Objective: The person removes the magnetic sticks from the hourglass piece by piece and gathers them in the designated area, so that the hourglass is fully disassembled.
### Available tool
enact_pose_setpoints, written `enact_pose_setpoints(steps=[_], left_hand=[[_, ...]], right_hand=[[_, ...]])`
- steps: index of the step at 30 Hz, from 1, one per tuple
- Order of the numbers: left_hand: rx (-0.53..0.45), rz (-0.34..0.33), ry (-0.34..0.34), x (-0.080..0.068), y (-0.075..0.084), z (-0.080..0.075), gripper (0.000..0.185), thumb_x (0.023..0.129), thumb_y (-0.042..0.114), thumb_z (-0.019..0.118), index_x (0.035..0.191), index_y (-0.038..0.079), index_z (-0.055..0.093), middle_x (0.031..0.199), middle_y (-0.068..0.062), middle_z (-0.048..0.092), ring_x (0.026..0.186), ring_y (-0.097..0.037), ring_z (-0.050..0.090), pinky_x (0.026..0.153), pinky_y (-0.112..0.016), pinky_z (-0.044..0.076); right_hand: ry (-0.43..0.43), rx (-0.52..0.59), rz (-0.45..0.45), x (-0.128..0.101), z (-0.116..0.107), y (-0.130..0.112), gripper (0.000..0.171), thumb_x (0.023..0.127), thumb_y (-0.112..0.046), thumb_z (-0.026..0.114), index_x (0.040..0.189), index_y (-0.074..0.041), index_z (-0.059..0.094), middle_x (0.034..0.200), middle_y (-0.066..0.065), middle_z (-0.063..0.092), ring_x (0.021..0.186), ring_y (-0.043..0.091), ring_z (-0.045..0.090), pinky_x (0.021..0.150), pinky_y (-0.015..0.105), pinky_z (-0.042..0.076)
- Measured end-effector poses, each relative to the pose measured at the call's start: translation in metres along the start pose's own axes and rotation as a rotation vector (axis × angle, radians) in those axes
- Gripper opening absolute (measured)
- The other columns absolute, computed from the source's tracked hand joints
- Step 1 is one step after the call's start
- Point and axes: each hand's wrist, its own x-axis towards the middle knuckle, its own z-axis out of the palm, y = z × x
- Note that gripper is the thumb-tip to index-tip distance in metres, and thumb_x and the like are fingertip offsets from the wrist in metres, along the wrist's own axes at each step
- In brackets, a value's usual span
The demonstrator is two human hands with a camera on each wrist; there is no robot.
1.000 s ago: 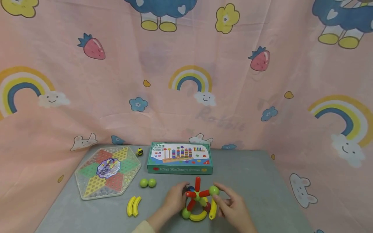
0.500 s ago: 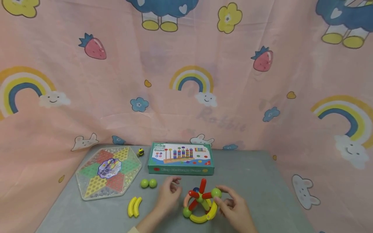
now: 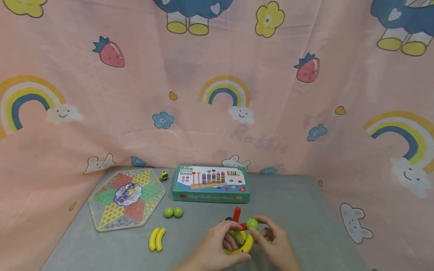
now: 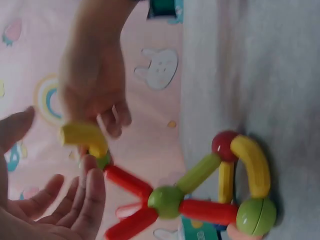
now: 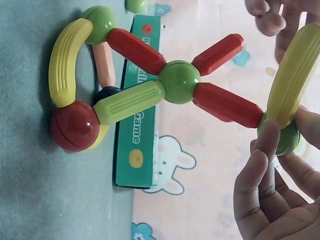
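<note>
A magnetic stick-and-ball structure stands on the table, with red sticks and a light-green stick joined at a green ball (image 5: 179, 82). Its ring-shaped base includes a dark red ball (image 5: 75, 126) and yellow curved sticks. The right hand (image 3: 275, 244) pinches the green ball (image 3: 252, 224) at the end of one red stick. From that ball sticks out a yellow curved stick (image 5: 296, 75). The left hand (image 3: 214, 245) is in front of the structure in the head view, partly hiding it. Its thumb and fingers are spread apart on either side of the curved stick's free end (image 4: 75, 134).
Two green balls (image 3: 173, 212) and two yellow curved sticks (image 3: 156, 239) lie to the left. A hexagonal game board (image 3: 127, 199), a small bee figure (image 3: 164, 175) and a green Ring Challenge Game box (image 3: 211, 184) are farther back. A printed pink cloth (image 3: 203, 139) hangs behind.
The left hand let go of the structure's left side, moved off leftward, then came back to the right in front of it. The right hand stays on the outer green ball; the curved stick has swung inward.
</note>
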Motion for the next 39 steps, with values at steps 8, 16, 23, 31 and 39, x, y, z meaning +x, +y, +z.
enact_pose_setpoints(steps=[8,16,23,31,39], left_hand=[[0.017,-0.018,-0.006,0.002,-0.003,0.012,0.026,0.086,0.01,0.079,0.111,0.006,0.071,0.103,0.003,0.069,0.078,0.001,0.065,0.074,-0.014,0.055],[0.088,0.084,-0.006,-0.001,-0.005,0.006,0.021,0.092,0.006,0.07,0.113,0.002,0.073,0.106,-0.003,0.074,0.083,0.004,0.061,0.076,-0.014,0.054],[0.081,0.037,-0.025,-0.005,-0.001,-0.003,0.02,0.095,0.008,0.068,0.115,0.005,0.073,0.108,-0.002,0.073,0.084,0.001,0.06,0.078,-0.016,0.054],[0.026,-0.04,-0.053,-0.008,-0.006,-0.02,0.016,0.097,0.011,0.067,0.112,0.01,0.074,0.106,0.006,0.072,0.087,-0.003,0.062,0.08,-0.017,0.053],[-0.081,-0.081,-0.018,-0.011,-0.008,-0.042,0.022,0.1,0.017,0.062,0.121,0.011,0.067,0.114,-0.004,0.067,0.088,-0.013,0.06,0.074,-0.024,0.052]], right_hand=[[0.004,-0.024,0.022,0.002,0.0,-0.001,0.037,0.092,-0.029,0.075,0.125,-0.015,0.066,0.091,0.001,0.07,0.065,0.018,0.063,0.059,0.025,0.05],[0.011,-0.05,0.004,0.003,-0.001,-0.001,0.034,0.092,-0.023,0.075,0.124,-0.014,0.067,0.089,0.001,0.07,0.065,0.015,0.063,0.06,0.024,0.05],[-0.013,-0.045,-0.026,0.001,-0.002,-0.001,0.033,0.091,-0.024,0.076,0.122,-0.014,0.067,0.075,0.002,0.069,0.065,0.015,0.063,0.06,0.024,0.049],[-0.014,-0.031,-0.035,0.001,0.0,0.0,0.032,0.091,-0.02,0.075,0.122,-0.014,0.068,0.083,0.001,0.07,0.066,0.015,0.063,0.06,0.025,0.052],[-0.003,-0.047,-0.053,0.002,-0.002,-0.001,0.032,0.092,-0.018,0.074,0.123,-0.016,0.068,0.08,0.0,0.067,0.065,0.014,0.061,0.059,0.025,0.05]])
